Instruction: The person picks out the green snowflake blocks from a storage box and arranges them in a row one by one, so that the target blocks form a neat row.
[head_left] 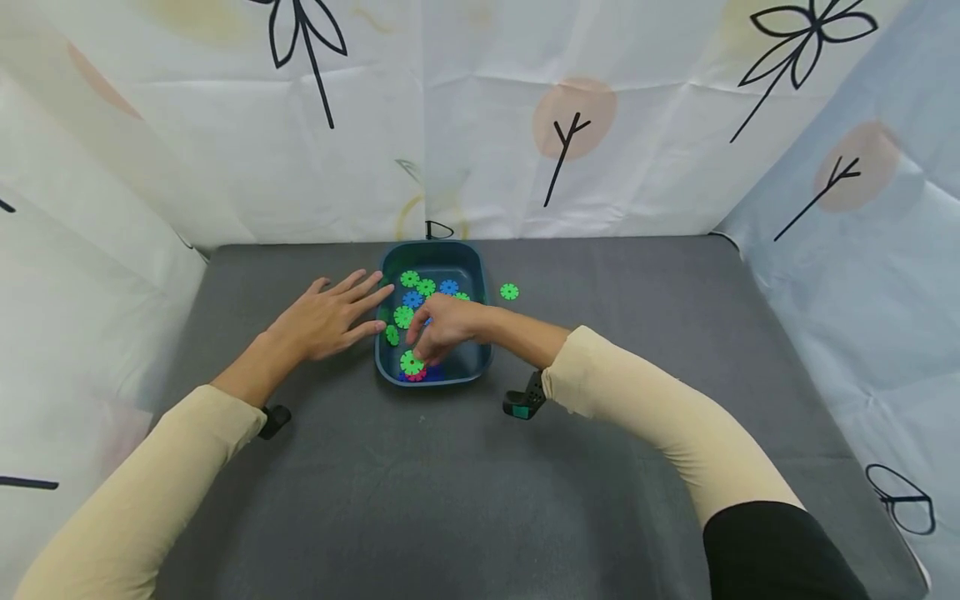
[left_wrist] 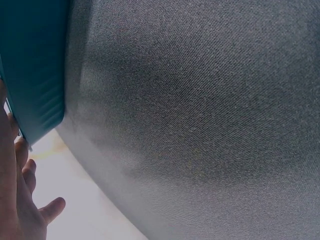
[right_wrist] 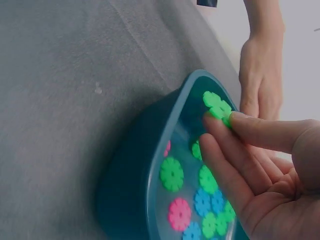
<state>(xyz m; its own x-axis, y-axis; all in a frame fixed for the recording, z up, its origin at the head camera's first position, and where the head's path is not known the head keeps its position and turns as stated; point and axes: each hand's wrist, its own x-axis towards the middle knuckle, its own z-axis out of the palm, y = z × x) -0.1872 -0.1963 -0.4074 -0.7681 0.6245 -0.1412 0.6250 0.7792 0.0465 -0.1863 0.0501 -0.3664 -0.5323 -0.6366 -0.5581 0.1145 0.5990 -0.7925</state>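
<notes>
A dark teal plastic tub (head_left: 468,358) holds several small notched plastic discs in green, blue and pink. My right hand (head_left: 450,323) reaches over it from the right and pinches a green notched disc (right_wrist: 215,102) between thumb and fingertips, above the other pieces. Below that hand in the right wrist view lie a pink disc (right_wrist: 179,214) and another green disc (right_wrist: 172,174). My left hand (head_left: 326,321) is spread with extended fingers at the tub's left rim. In the left wrist view its fingers lie along the edge of the tub.
One loose green disc (head_left: 509,292) lies on the grey tabletop (head_left: 420,500) to the right of the tub. A white printed cloth (head_left: 487,192) hangs behind the table, with more cloth at both sides. Dark wrist straps (head_left: 525,400) sit at the sleeves.
</notes>
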